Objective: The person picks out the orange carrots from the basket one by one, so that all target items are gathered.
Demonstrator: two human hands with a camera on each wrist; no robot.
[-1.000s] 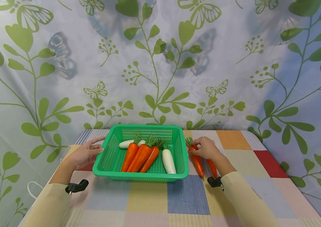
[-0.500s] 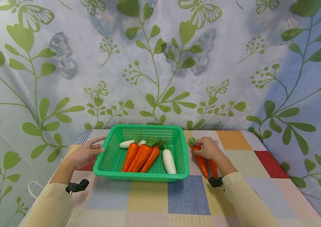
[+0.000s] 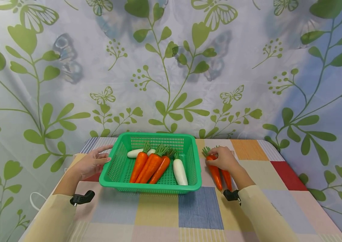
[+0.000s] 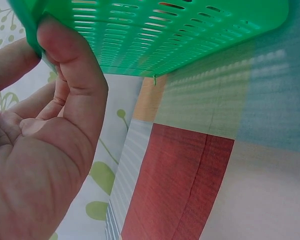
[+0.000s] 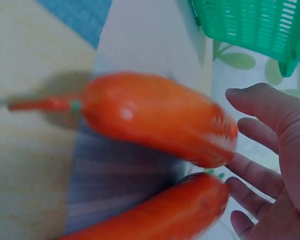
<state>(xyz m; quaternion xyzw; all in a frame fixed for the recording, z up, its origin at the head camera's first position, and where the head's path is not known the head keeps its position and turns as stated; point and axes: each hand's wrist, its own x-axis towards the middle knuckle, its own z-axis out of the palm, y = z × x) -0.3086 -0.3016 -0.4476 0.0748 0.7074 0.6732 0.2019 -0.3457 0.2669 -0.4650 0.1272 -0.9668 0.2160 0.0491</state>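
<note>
Out on the cloth, just right of the basket: an inner carrot (image 3: 214,171) and an outer carrot (image 3: 227,179), side by side, tapered ends toward the person. In the head view, leafy tops beyond the fingers; in the right wrist view, only a scrap of green near the outer one, but also a clear gap between the two bodies, narrowing to almost nothing at the crowns.

Over those crowns, the right hand (image 3: 223,158), knuckles up, palm down, fingers bent. From above, seemingly at the inner carrot's top; from the wrist, thumb tip a little apart from its side, fingertips close about the crown. Impossible to tell whether gripping or merely touching.

Next outward, a green plastic basket (image 3: 150,188) with a bunch of carrots (image 3: 156,168) and two white radishes, an upright-pointing radish (image 3: 180,172) to the right and a crosswise radish (image 3: 134,153) behind, partly covered. At its left rim, the left hand (image 3: 90,164), loosely spread, thumb and fingers against the outside; thumb tip on the green edge plain only in the left wrist view.

Underneath, a patchwork tablecloth (image 3: 159,208); behind, a pale curtain (image 3: 122,90) with green leaves and butterflies. Far left, a white cable (image 3: 32,203).
</note>
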